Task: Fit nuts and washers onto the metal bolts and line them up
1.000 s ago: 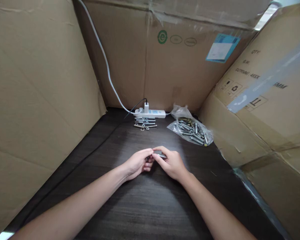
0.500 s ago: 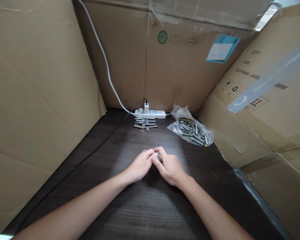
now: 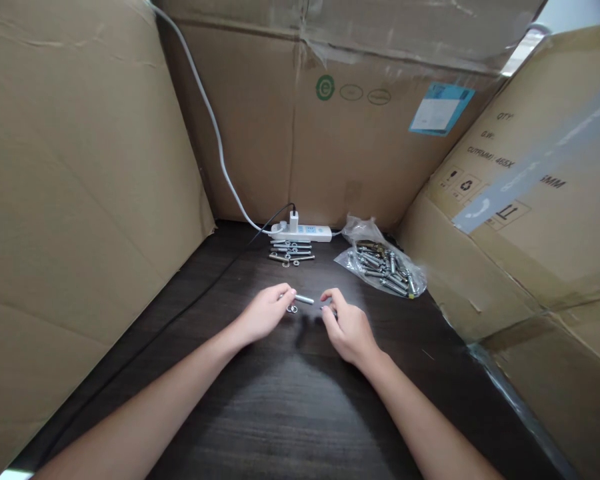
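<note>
My left hand [image 3: 263,313] pinches one end of a silver bolt [image 3: 303,299] just above the dark table [image 3: 290,413]. A small washer or nut [image 3: 292,309] lies below its fingertips. My right hand [image 3: 347,327] is a short way to the right, with fingers curled around a small dark part that I cannot make out. A row of assembled bolts [image 3: 291,252] lies further back. A clear plastic bag of bolts [image 3: 383,265] sits at the back right.
A white power strip [image 3: 303,233] with a plugged charger and a white cable [image 3: 215,133] lies against the back cardboard wall. Tall cardboard boxes [image 3: 70,200] close in the table on the left, back and right.
My hands, joined over the bolt before, have drawn apart. The left now holds the bolt alone and the right has moved off to the right. The view has tilted slightly.
</note>
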`<state>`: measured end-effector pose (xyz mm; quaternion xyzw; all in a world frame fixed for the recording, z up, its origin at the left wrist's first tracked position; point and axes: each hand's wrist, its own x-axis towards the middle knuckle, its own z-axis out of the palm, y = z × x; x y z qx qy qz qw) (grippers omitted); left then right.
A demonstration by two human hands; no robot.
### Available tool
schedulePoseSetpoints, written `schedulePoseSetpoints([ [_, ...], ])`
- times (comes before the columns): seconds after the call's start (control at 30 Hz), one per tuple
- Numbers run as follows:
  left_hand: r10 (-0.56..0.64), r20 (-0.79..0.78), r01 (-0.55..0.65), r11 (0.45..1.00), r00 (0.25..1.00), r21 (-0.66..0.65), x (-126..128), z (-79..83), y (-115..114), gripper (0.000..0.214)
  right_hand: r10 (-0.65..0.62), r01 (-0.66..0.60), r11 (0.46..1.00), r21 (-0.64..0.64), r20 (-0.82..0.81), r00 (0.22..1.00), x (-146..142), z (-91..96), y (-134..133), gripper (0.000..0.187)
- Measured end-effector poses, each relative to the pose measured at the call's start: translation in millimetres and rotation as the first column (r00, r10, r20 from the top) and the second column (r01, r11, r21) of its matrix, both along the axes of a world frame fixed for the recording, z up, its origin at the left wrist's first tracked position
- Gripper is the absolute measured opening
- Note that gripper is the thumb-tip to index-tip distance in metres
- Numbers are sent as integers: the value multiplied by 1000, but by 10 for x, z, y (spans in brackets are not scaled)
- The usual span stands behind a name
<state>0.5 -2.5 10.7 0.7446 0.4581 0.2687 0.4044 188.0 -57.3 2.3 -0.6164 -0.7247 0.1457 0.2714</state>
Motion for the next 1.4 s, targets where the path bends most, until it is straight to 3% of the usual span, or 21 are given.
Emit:
schedulePoseSetpoints([
  [0.13,137,-104,-122,983,985,138,-176,-72,250,34,-81,81,997,10,24,996,86,-94,92,15],
  [0.27,269,-345,-169,941,899,293,-267,-129,441,29,-30,26,997,68,51,998,97,-187,279,18],
  [0.43,277,-438,-110,923,855,369,-282,-94,592,20,89,-103,979,175,82,993,-3,-243,732,21],
  [0.63,266,-491,-60,917,830,395,-262,-90,670,19,118,-131,970,203,76,990,-143,-289,1133,23],
  [0.93,274,-496,-36,899,824,437,-237,-118,735,19,120,-133,967,219,72,990,-168,-310,1221,24],
  [1.4,311,-497,-89,904,810,419,-186,-105,768,20,116,-124,961,246,45,992,-175,-307,1223,18],
])
